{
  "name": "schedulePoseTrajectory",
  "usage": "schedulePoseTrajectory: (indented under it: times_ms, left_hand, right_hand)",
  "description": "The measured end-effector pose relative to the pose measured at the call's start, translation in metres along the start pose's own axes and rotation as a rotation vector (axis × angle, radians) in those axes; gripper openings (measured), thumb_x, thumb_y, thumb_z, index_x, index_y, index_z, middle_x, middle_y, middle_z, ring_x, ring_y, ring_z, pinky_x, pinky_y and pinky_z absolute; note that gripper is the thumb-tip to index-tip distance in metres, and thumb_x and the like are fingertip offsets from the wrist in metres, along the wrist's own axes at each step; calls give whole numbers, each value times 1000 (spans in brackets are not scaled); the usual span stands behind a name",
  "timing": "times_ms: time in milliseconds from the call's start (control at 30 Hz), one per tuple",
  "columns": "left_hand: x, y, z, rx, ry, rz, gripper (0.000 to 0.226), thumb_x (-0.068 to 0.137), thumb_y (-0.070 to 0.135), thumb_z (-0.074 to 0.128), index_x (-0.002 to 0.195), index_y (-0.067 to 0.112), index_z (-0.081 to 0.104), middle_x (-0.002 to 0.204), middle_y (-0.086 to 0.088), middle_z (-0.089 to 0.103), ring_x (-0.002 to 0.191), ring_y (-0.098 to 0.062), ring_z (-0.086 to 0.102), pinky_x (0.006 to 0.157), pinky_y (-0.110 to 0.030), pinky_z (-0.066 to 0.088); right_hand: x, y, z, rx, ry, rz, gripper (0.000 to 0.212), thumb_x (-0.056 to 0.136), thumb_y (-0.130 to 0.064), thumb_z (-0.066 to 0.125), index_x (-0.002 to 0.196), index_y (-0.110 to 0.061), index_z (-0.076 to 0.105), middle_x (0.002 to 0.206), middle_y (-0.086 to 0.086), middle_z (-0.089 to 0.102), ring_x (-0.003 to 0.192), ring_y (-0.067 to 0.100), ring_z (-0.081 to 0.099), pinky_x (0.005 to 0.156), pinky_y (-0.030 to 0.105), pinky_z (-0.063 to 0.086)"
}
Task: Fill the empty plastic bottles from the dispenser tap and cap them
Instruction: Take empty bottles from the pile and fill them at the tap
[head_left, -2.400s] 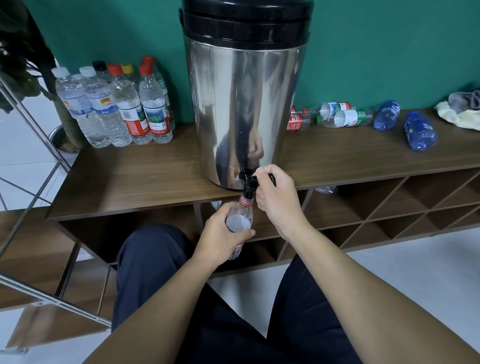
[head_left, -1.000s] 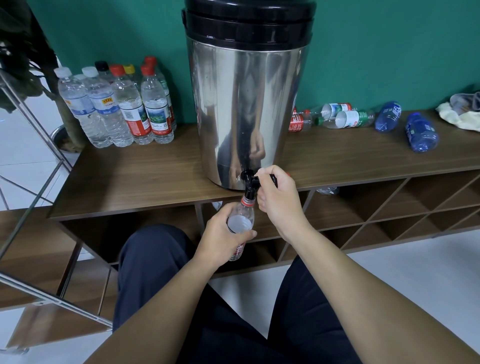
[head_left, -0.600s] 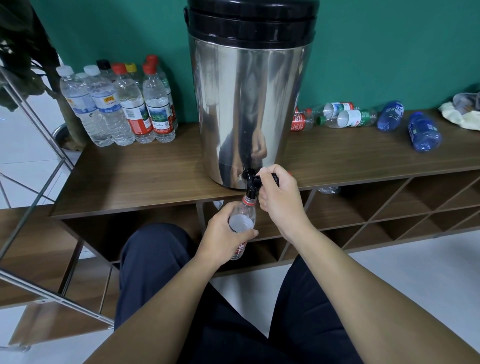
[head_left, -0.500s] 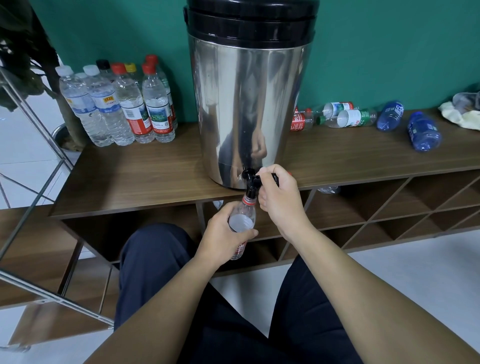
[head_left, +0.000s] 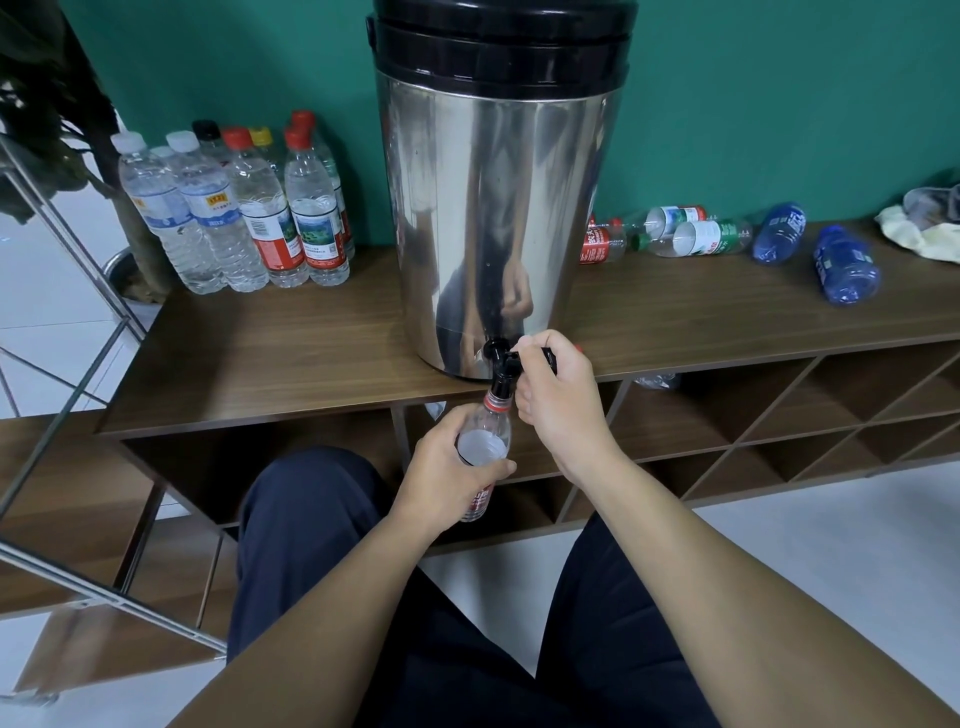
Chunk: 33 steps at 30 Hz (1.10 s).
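A tall steel dispenser (head_left: 493, 218) with a black lid stands on the wooden shelf top (head_left: 291, 358). Its black tap (head_left: 503, 366) juts over the front edge. My left hand (head_left: 447, 467) grips a clear bottle with a red neck ring (head_left: 484, 444), its mouth held right under the spout. My right hand (head_left: 558, 395) is curled round the tap lever, with something small and red showing behind its fingers. Water fills the bottle nearly to the shoulder.
Several capped, filled bottles (head_left: 244, 208) stand upright at the back left. Several bottles, clear ones (head_left: 691, 236) and blue ones (head_left: 844, 265), lie on their sides at the right. A cloth (head_left: 924, 228) lies at the far right. A metal frame (head_left: 62, 291) slants past at left. Open cubbies sit below.
Both hands stay where they were, at the tap and on the bottle. The water level in the bottle looks slightly higher. The view has shifted a little.
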<state>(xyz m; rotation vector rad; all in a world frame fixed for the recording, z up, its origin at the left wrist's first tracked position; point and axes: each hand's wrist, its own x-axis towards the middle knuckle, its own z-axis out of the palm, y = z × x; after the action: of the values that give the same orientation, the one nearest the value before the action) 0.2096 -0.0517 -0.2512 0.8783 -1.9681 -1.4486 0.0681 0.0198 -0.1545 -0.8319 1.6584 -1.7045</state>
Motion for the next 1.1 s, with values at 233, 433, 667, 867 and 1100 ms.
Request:
schedulePoseTrajectory:
  times_ms: [233, 433, 667, 867, 1100]
  left_hand:
    - [-2, 3, 0, -11, 3, -5, 64, 80, 19, 101, 129, 43, 68, 122, 20, 76, 116, 0, 70, 103, -27, 53]
    - [-2, 3, -1, -3, -2, -17, 63, 79, 23, 101, 130, 43, 68, 122, 20, 76, 115, 1, 70, 104, -30, 55]
    - [-2, 4, -1, -6, -2, -24, 64, 78, 23, 102, 130, 42, 69, 122, 21, 76, 116, 1, 70, 105, -31, 55]
    - [-3, 4, 0, -10, -10, -29, 66, 78, 24, 102, 131, 43, 68, 123, 20, 77, 116, -1, 71, 106, -32, 55]
    - [-3, 4, 0, -2, -9, -35, 66, 78, 23, 102, 132, 42, 68, 123, 22, 76, 115, 2, 70, 101, -27, 54]
  right_hand:
    - [-1, 0, 0, 14, 3, 5, 21, 115, -27, 55, 98, -16, 63, 63, 1, 40, 56, 15, 35, 53, 30, 32]
    - [-1, 1, 1, -2, 8, 1, 22, 114, -30, 55, 98, -17, 63, 61, -1, 41, 56, 14, 36, 53, 31, 32]
    - [-2, 0, 0, -26, 13, 1, 21, 114, -29, 55, 100, -16, 63, 60, -4, 44, 56, 13, 38, 54, 31, 34]
    - [-3, -1, 1, -19, 13, -2, 22, 114, -29, 55, 100, -15, 63, 61, -4, 44, 56, 13, 38, 54, 30, 33]
    - [-3, -1, 1, -28, 11, -2, 22, 114, -31, 55, 99, -16, 63, 61, -2, 44, 56, 14, 38, 54, 31, 33]
